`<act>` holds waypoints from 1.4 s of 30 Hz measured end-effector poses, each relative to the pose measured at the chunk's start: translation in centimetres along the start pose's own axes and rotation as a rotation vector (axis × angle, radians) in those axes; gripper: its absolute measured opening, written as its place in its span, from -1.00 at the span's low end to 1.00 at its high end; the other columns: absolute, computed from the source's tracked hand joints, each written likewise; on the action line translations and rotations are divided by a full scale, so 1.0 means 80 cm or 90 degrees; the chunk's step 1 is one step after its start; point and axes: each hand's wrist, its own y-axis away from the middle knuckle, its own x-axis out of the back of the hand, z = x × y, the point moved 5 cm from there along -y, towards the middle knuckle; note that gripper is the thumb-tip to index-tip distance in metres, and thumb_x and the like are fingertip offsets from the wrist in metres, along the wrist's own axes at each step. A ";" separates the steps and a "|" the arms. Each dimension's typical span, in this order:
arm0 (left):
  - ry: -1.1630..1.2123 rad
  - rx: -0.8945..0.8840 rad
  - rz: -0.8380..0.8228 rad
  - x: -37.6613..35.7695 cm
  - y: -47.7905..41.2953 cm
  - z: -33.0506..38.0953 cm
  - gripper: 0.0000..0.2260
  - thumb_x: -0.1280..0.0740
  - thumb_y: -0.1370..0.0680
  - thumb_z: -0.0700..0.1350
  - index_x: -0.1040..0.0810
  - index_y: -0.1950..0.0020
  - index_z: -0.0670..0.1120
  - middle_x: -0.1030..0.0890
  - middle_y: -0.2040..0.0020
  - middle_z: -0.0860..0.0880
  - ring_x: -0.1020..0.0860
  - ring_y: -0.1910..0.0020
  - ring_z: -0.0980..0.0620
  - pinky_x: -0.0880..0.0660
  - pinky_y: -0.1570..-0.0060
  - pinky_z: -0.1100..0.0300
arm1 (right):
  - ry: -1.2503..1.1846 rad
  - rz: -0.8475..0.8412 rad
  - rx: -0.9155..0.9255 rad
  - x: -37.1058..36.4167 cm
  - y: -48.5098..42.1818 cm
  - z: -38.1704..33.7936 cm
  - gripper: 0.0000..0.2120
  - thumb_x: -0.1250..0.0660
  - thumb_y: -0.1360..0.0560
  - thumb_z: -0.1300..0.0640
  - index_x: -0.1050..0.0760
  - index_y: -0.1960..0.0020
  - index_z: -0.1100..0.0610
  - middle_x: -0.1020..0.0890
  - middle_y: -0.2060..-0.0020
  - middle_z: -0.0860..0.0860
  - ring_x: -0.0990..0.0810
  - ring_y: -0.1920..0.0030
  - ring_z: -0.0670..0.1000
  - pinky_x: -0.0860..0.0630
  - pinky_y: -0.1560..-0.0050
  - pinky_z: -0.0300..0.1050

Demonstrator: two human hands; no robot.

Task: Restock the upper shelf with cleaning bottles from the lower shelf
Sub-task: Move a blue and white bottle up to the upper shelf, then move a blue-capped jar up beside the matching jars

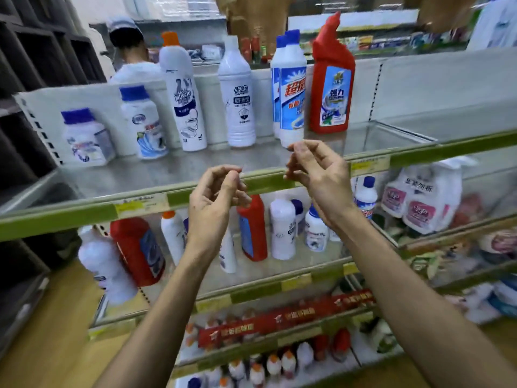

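Note:
The upper shelf (173, 169) carries several cleaning bottles in a row: two squat white ones with blue caps (86, 135), a tall white orange-capped bottle (183, 91), a plain white bottle (239, 99), a blue-labelled bottle (291, 96) and a red angled-neck bottle (331, 79). On the lower shelf (305, 264) stand a red bottle (137, 247), another red bottle (253, 228) and white ones (282, 228). My left hand (215, 203) and my right hand (316, 172) hover in front of the upper shelf's green edge, fingers loosely curled and apart, holding nothing.
The right part of the upper shelf (391, 138) is bare behind a glass divider. White refill pouches (419, 197) fill the lower shelf's right section. More bottles (268, 362) sit on the bottom rows. A person in a cap (128, 51) stands behind the shelving. Dark cubbies (33, 51) line the left.

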 end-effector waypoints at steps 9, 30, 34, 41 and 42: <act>0.043 0.147 0.012 -0.038 0.053 -0.077 -0.86 -0.25 -0.65 -0.14 -0.58 0.00 -0.13 -0.61 0.31 0.03 -0.58 0.37 0.04 -0.57 0.21 0.12 | 0.104 0.048 -0.093 0.088 0.054 0.063 -0.82 -0.28 -0.62 0.12 -0.61 0.08 0.12 -0.63 0.37 -0.07 -0.59 0.29 -0.06 -0.59 0.17 -0.13; 0.007 0.340 0.197 -0.161 0.080 -0.188 -0.80 -0.21 -0.68 -0.15 -0.56 -0.09 -0.24 -0.55 0.29 -0.06 -0.53 0.43 0.04 -0.52 0.42 0.20 | 0.462 -0.197 -0.244 0.221 -0.046 0.259 -0.66 -0.37 -0.56 -0.05 -0.43 -0.24 0.10 -0.61 -0.07 0.02 -0.58 -0.11 0.08 -0.40 -0.03 -0.07; -0.016 0.340 0.193 -0.156 0.078 -0.183 -0.81 -0.21 -0.68 -0.16 -0.58 -0.05 -0.20 -0.58 0.28 -0.07 -0.54 0.42 0.04 -0.53 0.37 0.16 | 0.414 -0.163 -0.275 0.213 -0.048 0.277 -0.52 -0.47 -0.49 0.08 -0.36 -0.32 0.13 -0.57 -0.12 0.05 -0.55 -0.13 0.09 -0.37 -0.09 -0.12; -0.021 0.349 0.180 -0.139 0.085 -0.178 -0.81 -0.24 -0.67 -0.12 -0.61 0.04 -0.15 -0.59 0.26 -0.12 -0.54 0.40 0.02 -0.53 0.37 0.15 | 0.435 -0.134 -0.248 0.211 -0.047 0.288 -0.37 -0.56 -0.42 0.10 -0.32 -0.37 0.16 -0.52 -0.27 0.14 -0.53 -0.24 0.15 -0.38 -0.12 -0.12; -0.019 0.351 0.179 -0.138 0.087 -0.177 -0.81 -0.25 -0.67 -0.12 -0.61 0.04 -0.15 -0.59 0.25 -0.13 -0.54 0.39 0.01 -0.53 0.38 0.15 | 0.461 -0.141 -0.251 0.208 -0.047 0.290 -0.39 -0.55 -0.43 0.07 -0.36 -0.37 0.18 -0.50 -0.27 0.16 -0.51 -0.24 0.17 -0.35 -0.09 -0.14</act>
